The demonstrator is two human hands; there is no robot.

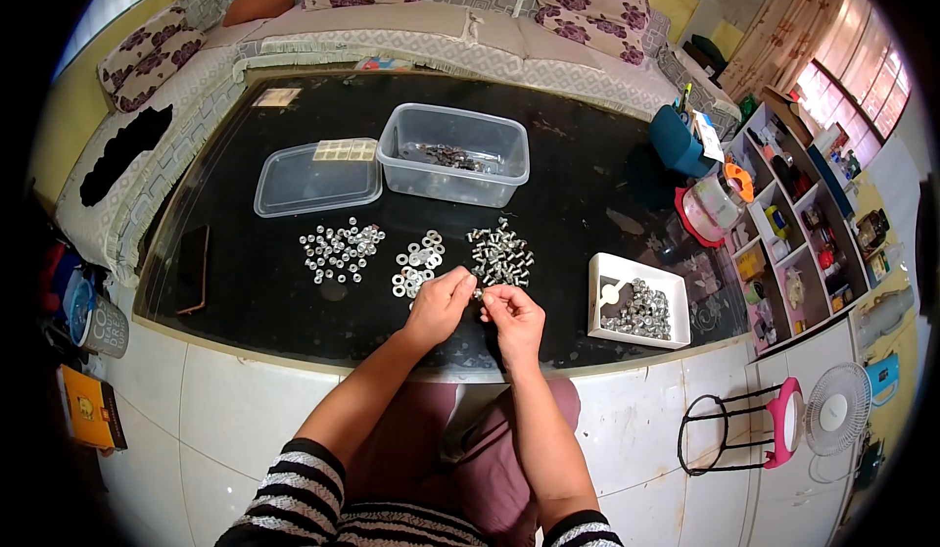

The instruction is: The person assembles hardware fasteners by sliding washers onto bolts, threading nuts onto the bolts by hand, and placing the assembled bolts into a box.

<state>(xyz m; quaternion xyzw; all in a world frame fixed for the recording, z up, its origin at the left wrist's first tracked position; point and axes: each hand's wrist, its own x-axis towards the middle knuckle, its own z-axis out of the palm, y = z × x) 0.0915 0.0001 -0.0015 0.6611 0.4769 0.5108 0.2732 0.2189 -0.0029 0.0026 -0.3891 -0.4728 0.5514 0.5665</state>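
Note:
Both my hands meet over the near part of the black table. My left hand (441, 306) is closed, its fingertips at a small metal piece (478, 293). From the other side my right hand (515, 318) pinches the same piece, which looks like a screw with parts on it, too small to tell. Just beyond my hands lies a pile of screws (501, 255). Flat washers (419, 261) are spread beside my left hand, partly hidden by it. Farther left is a group of nuts (341, 249). A white box (600, 328) at the right holds assembled-looking metal pieces (644, 310).
A clear plastic tub (450, 187) with dark small parts stands behind the piles, its lid (318, 190) to the left. A phone (193, 269) lies near the left edge. At the right are a blue container (678, 142), a jar (713, 206) and a shelf (798, 243).

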